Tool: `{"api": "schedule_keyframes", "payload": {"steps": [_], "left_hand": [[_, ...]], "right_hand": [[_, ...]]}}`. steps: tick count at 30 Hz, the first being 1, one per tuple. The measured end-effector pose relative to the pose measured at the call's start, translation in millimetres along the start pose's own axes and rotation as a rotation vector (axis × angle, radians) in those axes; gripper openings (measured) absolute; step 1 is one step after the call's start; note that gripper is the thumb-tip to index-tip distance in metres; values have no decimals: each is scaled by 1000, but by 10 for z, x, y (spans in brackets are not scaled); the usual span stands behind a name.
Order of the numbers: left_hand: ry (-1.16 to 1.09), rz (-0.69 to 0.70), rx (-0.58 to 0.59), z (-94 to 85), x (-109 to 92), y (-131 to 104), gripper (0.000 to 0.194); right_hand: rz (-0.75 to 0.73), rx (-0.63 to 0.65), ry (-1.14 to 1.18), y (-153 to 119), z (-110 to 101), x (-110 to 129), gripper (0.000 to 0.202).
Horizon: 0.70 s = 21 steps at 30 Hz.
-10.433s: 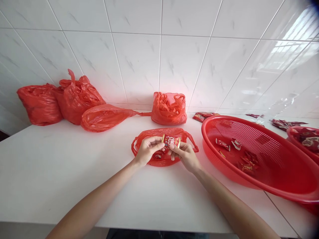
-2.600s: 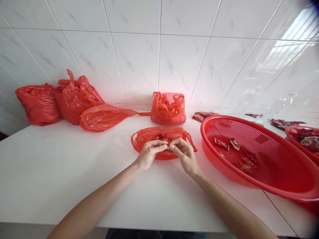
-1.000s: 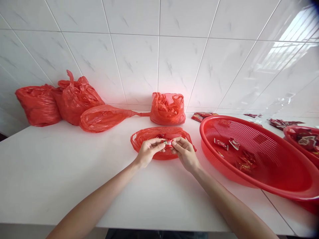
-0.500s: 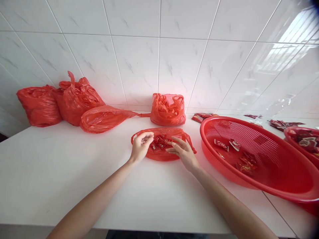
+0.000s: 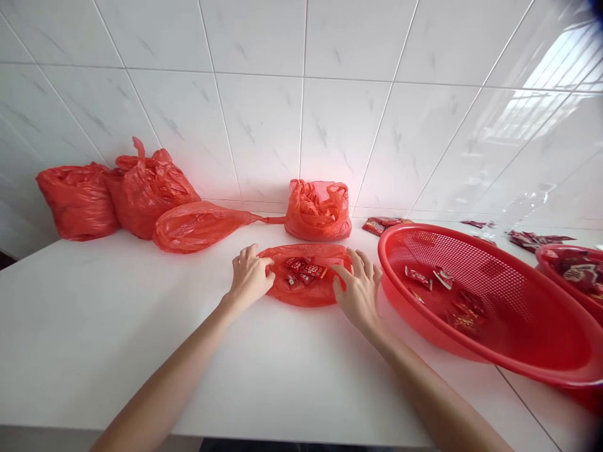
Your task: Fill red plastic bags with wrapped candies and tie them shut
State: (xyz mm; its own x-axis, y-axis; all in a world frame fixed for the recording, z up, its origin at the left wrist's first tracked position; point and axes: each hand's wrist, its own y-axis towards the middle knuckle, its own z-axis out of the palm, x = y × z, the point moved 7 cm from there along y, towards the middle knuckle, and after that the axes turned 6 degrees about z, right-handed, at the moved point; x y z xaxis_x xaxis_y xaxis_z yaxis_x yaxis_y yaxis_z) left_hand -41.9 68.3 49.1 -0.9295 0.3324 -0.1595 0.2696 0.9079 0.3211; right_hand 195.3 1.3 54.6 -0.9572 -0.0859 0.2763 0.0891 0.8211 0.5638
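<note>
Hands: now spread apart, left hand (image 5: 249,276) and right hand (image 5: 360,292) at opposite edges of open bag (image 5: 306,298).
Fingers: bent; cannot tell whether gripping.
Packets (image 5: 306,271): inside, overlapping.
Room: counter (image 5: 108,326) extends wide leftward.
Count: five red bags (image 5: 316,220), two colanders (image 5: 527,320).

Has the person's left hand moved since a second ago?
Yes. The left hand has moved left, farther from the large red basket.

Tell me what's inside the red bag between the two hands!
Small red packets lie piled inside the red bag. Whatever is beneath the top ones is covered.
</note>
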Motion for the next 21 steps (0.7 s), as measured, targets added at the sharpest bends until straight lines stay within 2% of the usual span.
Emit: {"api": "schedule_keyframes", "payload": {"steps": [3,5,8,11,14,16,19,21], "left_hand": [[-50,-124,227,123,151,-6,43],[-87,-145,246,114,208,18,46],[-121,-101,78,-59,266,96,47],[-263,-48,-111,-301,338,161,39],[-438,-24,-247,-599,406,219,29],[-510,2,-331,-861,395,256,26],[-602,46,-436,-1308,285,314,25],[-676,61,-503,-1595,188,354,25]], "right_hand": [[71,130,-189,25,87,-116,33],[165,242,-186,32,171,-238,42],[225,306,-4,66,221,-323,54],[185,232,243,158,101,-275,47],[181,140,442,264,-136,-199,36],[183,64,507,341,-345,-141,33],[210,-12,641,474,-651,-78,26],[248,-13,828,583,-811,-58,22]]}}
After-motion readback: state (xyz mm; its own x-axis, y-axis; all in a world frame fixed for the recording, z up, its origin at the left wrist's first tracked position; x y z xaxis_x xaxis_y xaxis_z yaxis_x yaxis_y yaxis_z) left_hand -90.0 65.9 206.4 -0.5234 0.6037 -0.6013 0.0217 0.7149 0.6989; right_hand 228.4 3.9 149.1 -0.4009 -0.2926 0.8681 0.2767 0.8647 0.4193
